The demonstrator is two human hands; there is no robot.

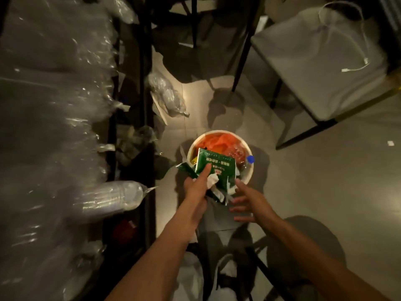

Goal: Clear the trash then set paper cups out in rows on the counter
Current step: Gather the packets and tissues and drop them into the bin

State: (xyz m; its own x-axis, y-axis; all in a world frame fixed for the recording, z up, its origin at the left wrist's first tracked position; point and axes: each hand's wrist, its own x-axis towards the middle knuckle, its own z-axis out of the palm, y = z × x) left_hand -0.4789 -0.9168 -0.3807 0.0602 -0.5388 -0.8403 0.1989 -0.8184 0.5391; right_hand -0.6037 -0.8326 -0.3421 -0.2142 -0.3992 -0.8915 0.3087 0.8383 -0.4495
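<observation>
Green packet (214, 168) in left hand (198, 187), over bin (247, 170)

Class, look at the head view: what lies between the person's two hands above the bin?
In the head view, crumpled white paper and the green packet lie between the left hand and open right hand, over the bin.

Floor (325, 181): pale tiles, dimly lit.
Bin (249, 170): round and cream-rimmed, standing on the tiles, heaped with orange plastic and a blue-capped bottle.
Clear bag (167, 94): lying on the tiles beside the dark shelf unit (145, 83).
Chair (314, 72): black legs on the tiles, pale cushion carrying a white cable (355, 67).
Paper scrap (390, 143): small, white, on the tiles well right of the bin.
</observation>
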